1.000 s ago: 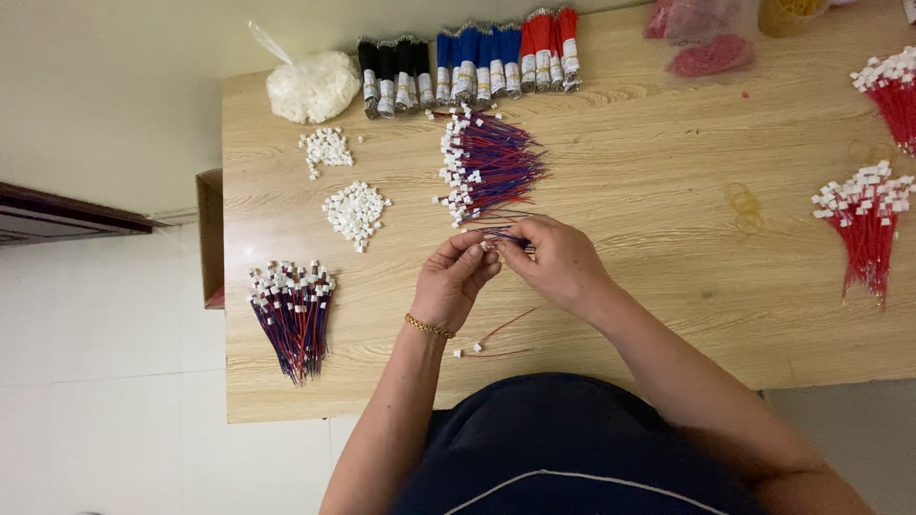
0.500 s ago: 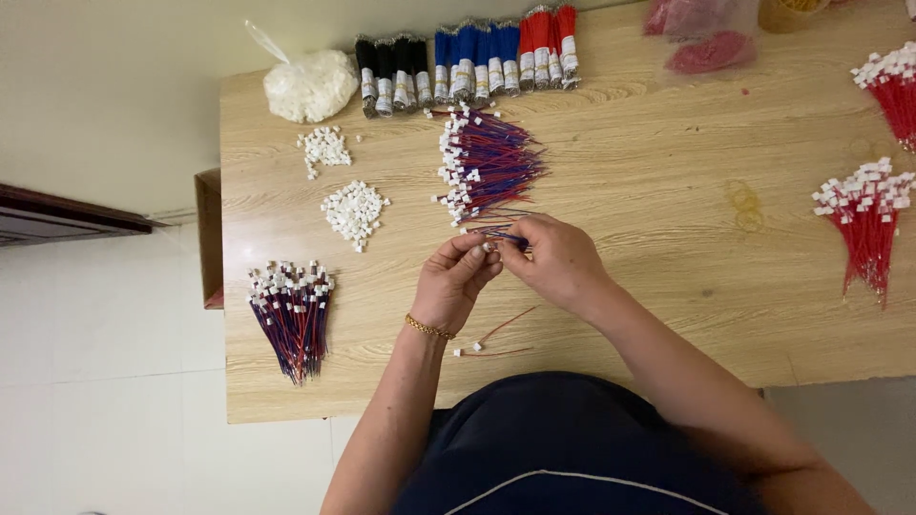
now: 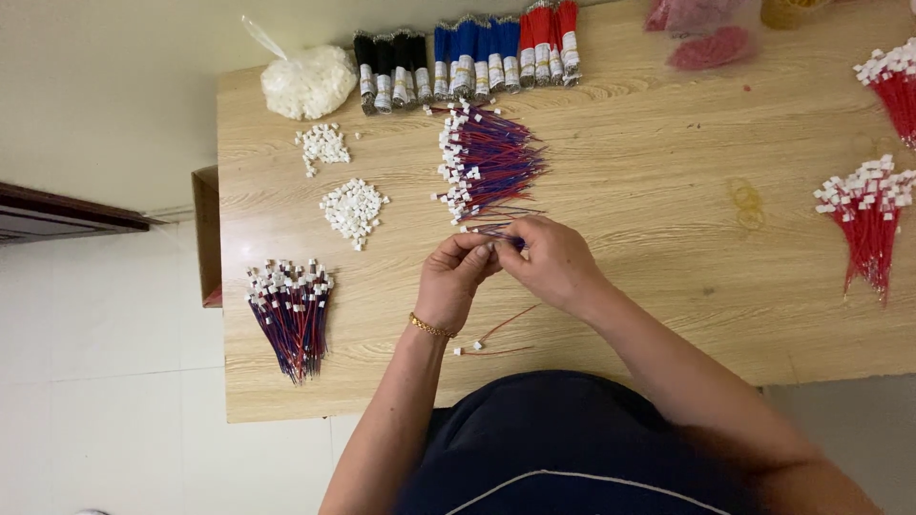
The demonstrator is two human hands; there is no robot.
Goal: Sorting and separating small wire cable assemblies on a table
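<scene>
My left hand and my right hand meet over the middle of the wooden table, fingertips pinched together on a short red and blue wire lead with a small white connector. Just beyond them lies a fanned pile of red and blue leads with white connectors. A single red wire lies loose on the table below my hands. A gold bracelet is on my left wrist.
A bundle of finished leads lies at the left. Two heaps of white connectors and a bag of them sit far left. Black, blue and red wire bundles line the far edge. Red leads lie right.
</scene>
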